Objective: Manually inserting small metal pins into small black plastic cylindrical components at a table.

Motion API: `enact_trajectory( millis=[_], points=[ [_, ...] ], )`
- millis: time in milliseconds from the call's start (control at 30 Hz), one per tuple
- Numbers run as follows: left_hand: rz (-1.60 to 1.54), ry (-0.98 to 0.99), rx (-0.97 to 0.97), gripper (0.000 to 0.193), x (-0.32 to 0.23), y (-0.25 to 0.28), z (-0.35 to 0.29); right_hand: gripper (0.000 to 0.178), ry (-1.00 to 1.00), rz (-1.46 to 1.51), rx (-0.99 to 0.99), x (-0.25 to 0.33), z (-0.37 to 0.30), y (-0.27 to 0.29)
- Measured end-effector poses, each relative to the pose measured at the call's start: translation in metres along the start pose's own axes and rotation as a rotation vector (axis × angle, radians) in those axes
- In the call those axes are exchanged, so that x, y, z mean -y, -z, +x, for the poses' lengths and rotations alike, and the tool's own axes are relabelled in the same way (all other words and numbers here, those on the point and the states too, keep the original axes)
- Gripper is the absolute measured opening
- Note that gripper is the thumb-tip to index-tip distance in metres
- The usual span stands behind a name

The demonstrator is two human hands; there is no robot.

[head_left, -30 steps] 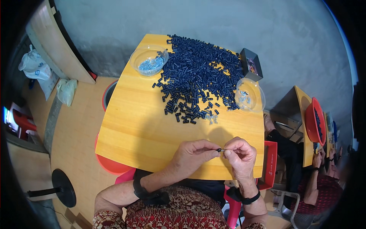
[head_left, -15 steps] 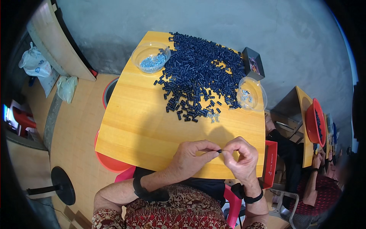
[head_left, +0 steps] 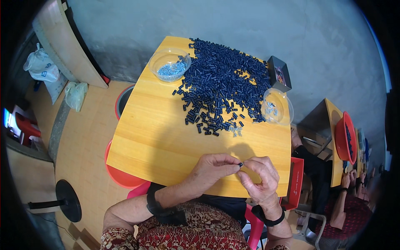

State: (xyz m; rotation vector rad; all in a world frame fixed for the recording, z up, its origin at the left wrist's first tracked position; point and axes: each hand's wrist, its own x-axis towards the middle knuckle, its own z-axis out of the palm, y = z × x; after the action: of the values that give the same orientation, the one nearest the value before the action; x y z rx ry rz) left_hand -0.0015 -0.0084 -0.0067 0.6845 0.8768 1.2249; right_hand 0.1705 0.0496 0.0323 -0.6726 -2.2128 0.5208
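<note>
Both hands met over the near edge of the yellow table [head_left: 158,141], and between them sat one small dark piece [head_left: 240,165], pinched from either side. Our left hand [head_left: 214,166] had its thumb and forefinger pressed together on the piece's left end, the other fingers curled loosely under. Our right hand [head_left: 258,177] closed its fingertips on the other end; whether it also held a second, smaller part we could not tell, since the fingers hid it.

We judged this to be the fitting step: one piece out of the stock, worked at the fingertips, not yet set down. The heap of dark blue pieces [head_left: 225,83] lay well apart, across the far half of the table. A clear bowl of pale blue bits [head_left: 170,66] stood at the heap's left edge, and a second clear bowl [head_left: 277,107] with a few pale bits stood at its right. A few loose pale bits [head_left: 236,131] lay just off the heap's near side. A small dark box [head_left: 278,73] stood beyond the right bowl.

The next move, as we saw it, called for keeping both pinches firm and the two ends lined up, since a piece this small would slip or roll off the table edge if either grip loosened
</note>
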Motion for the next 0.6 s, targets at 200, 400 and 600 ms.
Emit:
enact_trajectory(
  millis=[200, 400, 600],
  points=[
    [0.008, 0.035, -0.023, 0.024, 0.000, 0.002, -0.002, 0.033, 0.068, -0.050, 0.022, 0.000, 0.000, -0.006],
    [-0.055, 0.072, -0.043, 0.023, 0.006, 0.004, -0.001, 0.030, 0.122, -0.102, 0.034, -0.004, -0.001, -0.011],
    [-0.033, 0.098, -0.019, 0.024, 0.003, 0.007, 0.001, 0.030, 0.197, -0.153, 0.058, -0.010, 0.002, -0.010]
  ],
)
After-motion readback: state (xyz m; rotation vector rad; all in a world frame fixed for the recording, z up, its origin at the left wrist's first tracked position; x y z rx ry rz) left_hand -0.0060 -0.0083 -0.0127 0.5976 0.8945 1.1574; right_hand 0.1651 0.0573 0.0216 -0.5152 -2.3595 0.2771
